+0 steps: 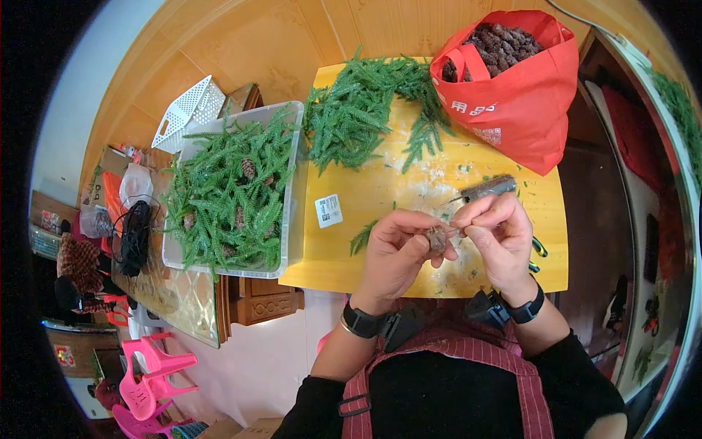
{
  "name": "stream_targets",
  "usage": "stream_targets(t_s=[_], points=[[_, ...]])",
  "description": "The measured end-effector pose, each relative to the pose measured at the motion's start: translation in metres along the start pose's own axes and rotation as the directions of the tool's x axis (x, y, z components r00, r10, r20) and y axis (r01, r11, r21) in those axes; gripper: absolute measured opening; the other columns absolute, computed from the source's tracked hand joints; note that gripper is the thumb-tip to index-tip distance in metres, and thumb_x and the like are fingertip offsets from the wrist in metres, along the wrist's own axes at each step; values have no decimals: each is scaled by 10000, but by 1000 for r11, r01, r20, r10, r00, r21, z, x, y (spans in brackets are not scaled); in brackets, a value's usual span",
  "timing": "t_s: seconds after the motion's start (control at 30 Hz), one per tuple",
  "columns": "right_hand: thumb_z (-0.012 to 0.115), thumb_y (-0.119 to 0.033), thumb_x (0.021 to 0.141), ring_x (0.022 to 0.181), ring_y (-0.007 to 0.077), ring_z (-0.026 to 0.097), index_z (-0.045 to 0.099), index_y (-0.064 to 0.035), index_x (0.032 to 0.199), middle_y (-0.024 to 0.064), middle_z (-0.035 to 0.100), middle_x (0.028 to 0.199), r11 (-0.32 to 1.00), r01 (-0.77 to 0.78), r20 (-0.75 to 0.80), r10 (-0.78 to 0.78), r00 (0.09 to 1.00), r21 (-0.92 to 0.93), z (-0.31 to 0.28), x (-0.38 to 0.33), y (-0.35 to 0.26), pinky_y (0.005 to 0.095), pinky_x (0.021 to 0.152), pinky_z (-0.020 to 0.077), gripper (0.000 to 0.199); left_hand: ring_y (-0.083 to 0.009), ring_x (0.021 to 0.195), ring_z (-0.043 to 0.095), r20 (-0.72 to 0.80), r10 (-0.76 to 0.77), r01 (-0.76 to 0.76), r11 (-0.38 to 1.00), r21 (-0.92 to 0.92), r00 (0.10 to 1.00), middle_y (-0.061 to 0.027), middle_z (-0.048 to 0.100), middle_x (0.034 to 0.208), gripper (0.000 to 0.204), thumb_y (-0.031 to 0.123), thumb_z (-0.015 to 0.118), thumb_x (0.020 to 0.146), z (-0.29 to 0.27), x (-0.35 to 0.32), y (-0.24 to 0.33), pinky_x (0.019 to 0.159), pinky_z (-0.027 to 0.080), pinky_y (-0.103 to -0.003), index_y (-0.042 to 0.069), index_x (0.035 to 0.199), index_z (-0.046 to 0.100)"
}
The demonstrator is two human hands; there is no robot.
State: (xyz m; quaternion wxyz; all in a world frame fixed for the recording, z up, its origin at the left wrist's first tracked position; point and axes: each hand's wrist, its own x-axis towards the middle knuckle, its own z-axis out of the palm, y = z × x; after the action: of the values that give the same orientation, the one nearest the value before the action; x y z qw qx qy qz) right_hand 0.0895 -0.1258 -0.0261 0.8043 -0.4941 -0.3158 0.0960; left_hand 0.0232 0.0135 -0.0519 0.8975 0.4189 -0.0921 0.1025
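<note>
Over the near part of the yellow table [333,252], my left hand [395,256] is closed round a small brown pine cone [437,241]. My right hand [501,238] is closed beside it, thumb and forefinger pinching a thin wire-like strand [455,232] that runs to the cone. Just beyond my right hand lies a dark bundle [488,189] that looks like thin wires in a clear wrapper. A tool with yellow and black handles [539,249] is partly hidden by my right hand. A green sprig [362,238] lies by my left hand.
A clear plastic bin [294,183] at left holds green fir branches with pine cones among them. More branches [351,110] lie at the table's back. A red bag [523,117] of pine cones stands back right. A white label [329,211] lies near the bin; pink chairs [150,377] stand lower left.
</note>
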Motion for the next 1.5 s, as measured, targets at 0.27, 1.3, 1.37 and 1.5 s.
stream_targets(t_s=[0.27,1.3,1.37,1.5], points=[[518,65,821,828,189,571,417,-47,842,134,566,876,998,46,50,-44,998,-40,-2,1,2,300,730,478,153,-223,715,600,30,22,-22,1000,-9,999,-156,587,935,245,227,599,840,2,0,1,523,449,-241,76,1027,547],[553,54,785,874,228,558,414,-56,814,130,541,883,970,152,289,-92,953,-191,-7,0,-5,349,786,462,179,-188,638,571,14,-83,83,996,23,996,-108,567,845,302,274,649,803,5,-4,12,450,389,-213,12,930,567],[598,-14,764,902,229,541,443,-39,880,135,532,921,980,115,285,-65,956,-161,-9,1,-2,347,808,442,196,-183,633,569,30,-93,92,996,19,995,-111,571,837,303,272,650,802,6,-4,13,454,394,-215,11,930,566],[720,-233,668,1005,248,487,476,4,1097,152,495,1071,972,-111,407,188,894,-206,-10,13,-9,348,881,378,548,-164,611,570,103,-197,192,980,57,975,-108,581,796,270,237,660,797,4,-5,16,485,424,-214,-8,874,577]])
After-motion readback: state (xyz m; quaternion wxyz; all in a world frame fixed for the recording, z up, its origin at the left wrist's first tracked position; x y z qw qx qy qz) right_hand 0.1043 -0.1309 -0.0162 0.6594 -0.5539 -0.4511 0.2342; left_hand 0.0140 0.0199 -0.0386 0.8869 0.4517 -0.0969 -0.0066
